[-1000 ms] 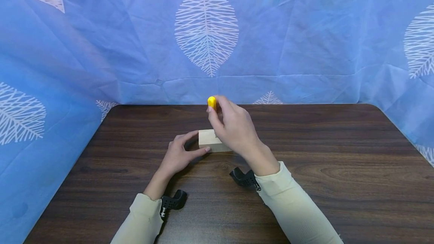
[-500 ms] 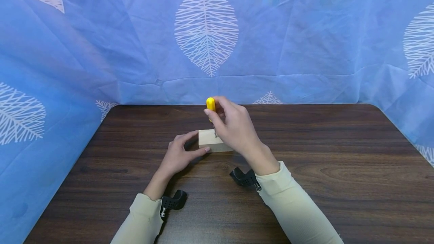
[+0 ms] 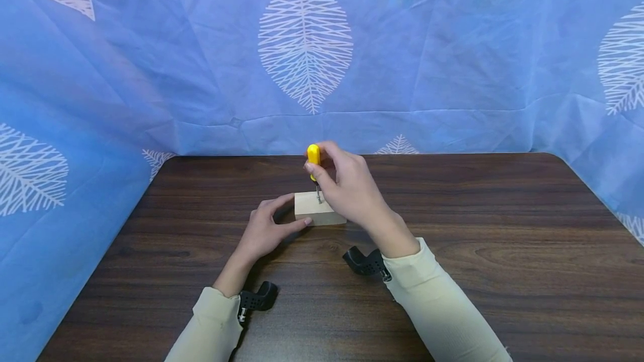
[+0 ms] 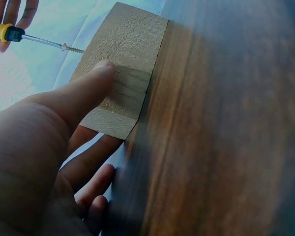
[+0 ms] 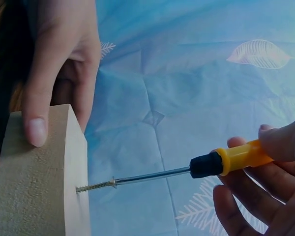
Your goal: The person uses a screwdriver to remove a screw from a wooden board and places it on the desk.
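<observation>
A pale wooden block [image 3: 318,217] lies on the dark table, with a screw [image 5: 96,186] standing partly sunk in its top face. My left hand [image 3: 266,225] grips the block's left end, thumb on the near side and fingers on the far side. Above the block my right hand [image 3: 352,186] holds a screwdriver [image 3: 314,155] by its yellow handle, between thumb and fingers. In the right wrist view the shaft runs straight to the screw head and its tip meets it. The left wrist view shows the screw [image 4: 73,49] with much of its thread above the wood.
The dark wood-grain table [image 3: 478,272] reaches back to a blue cloth [image 3: 427,60] with white leaf prints, which hangs behind and at the sides. A black wrist mount [image 3: 259,296] sits on the left cuff, another mount [image 3: 363,261] on the right.
The right hand has shifted its fingers on the screwdriver handle, so more of the handle and shaft shows now. The left hand and the block have stayed in place.
</observation>
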The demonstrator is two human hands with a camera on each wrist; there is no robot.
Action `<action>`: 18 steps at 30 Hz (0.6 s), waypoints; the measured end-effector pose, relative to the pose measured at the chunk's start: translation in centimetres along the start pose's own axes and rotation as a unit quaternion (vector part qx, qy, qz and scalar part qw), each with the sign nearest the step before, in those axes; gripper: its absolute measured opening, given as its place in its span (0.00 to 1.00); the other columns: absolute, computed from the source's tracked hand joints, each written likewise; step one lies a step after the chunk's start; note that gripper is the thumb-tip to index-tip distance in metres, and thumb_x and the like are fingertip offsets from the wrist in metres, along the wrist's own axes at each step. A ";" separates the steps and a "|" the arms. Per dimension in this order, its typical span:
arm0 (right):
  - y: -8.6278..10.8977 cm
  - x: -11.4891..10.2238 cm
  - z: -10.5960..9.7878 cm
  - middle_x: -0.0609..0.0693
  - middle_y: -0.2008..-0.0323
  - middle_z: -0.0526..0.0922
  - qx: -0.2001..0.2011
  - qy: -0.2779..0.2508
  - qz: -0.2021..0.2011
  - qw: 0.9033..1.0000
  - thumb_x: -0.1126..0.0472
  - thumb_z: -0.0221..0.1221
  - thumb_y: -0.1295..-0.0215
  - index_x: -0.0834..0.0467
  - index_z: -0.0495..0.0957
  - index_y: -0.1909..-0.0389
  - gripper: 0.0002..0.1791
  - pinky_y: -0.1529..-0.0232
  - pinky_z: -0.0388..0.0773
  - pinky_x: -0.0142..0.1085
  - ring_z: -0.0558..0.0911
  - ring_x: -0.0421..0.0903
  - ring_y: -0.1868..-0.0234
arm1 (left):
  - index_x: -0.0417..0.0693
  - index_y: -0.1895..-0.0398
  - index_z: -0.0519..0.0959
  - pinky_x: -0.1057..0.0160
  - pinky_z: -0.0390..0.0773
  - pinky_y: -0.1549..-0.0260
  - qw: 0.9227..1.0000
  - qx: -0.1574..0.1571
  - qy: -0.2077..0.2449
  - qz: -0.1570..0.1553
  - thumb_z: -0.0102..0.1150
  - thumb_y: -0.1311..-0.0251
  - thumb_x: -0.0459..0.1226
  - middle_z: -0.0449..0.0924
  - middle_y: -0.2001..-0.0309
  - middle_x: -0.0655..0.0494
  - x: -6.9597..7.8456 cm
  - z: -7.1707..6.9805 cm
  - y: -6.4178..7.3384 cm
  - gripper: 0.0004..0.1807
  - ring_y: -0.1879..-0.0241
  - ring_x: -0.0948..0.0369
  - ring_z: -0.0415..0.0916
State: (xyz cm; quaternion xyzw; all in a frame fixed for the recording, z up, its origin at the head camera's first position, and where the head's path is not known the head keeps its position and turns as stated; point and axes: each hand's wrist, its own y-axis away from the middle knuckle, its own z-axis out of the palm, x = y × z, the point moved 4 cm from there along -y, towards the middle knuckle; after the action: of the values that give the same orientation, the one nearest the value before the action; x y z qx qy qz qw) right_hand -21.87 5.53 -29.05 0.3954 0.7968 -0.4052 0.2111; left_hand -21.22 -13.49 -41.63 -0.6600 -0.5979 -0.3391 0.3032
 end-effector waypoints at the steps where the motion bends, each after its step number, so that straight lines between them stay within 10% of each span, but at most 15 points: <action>1: 0.0 0.1 0.0 0.54 0.52 0.89 0.000 -0.001 0.003 1.000 0.59 0.60 0.18 0.60 0.79 0.40 0.13 0.48 0.88 0.44 0.89 0.48 0.53 | 0.55 0.21 0.73 0.30 0.65 0.25 1.000 0.000 0.001 0.000 0.77 0.36 0.53 0.74 0.24 0.48 0.0 0.0 0.0 0.41 0.21 0.43 0.63; 18: 0.0 -0.1 -0.1 0.55 0.54 0.93 0.035 -0.012 -0.011 0.999 0.62 0.66 0.24 0.60 0.78 0.43 0.14 0.59 0.84 0.42 0.92 0.51 0.54 | 0.56 0.21 0.74 0.30 0.65 0.25 1.000 0.001 0.002 -0.006 0.76 0.36 0.53 0.74 0.24 0.48 -0.1 0.0 0.0 0.41 0.22 0.42 0.64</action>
State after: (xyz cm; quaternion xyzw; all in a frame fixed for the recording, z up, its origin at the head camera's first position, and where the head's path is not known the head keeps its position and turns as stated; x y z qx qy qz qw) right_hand -21.80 5.55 -28.92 0.3892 0.7837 -0.4397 0.2024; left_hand -21.26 -13.51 -41.73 -0.6554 -0.6018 -0.3414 0.3030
